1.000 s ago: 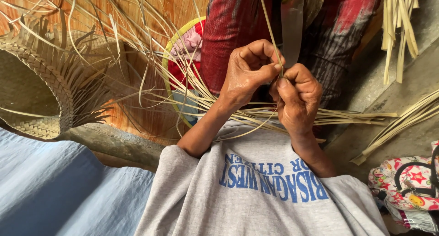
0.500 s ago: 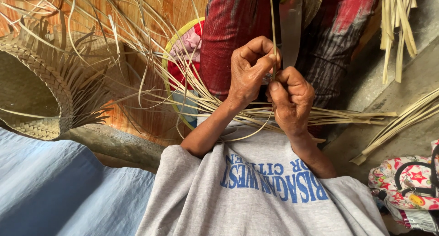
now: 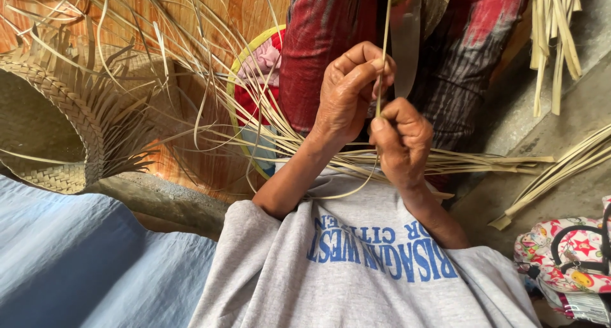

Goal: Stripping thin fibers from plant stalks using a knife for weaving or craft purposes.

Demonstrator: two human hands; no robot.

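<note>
Left hand [image 3: 347, 89] and right hand [image 3: 402, 140] both pinch 1 thin leaf strip [image 3: 384, 41], held upright between them. A knife blade [image 3: 406, 45] stands just behind, loose strips [image 3: 484, 162] below.

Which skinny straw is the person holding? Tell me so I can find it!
Find the two hands in the middle, above the grey shirt. The left hand and right hand pinch one thin pale strip between them. Unlike the loose strips lying sideways below, it stands straight up, beside the grey blade.

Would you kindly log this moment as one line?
left hand: pinching leaf strip | right hand: pinching same strip lower | woven basket: left
</note>
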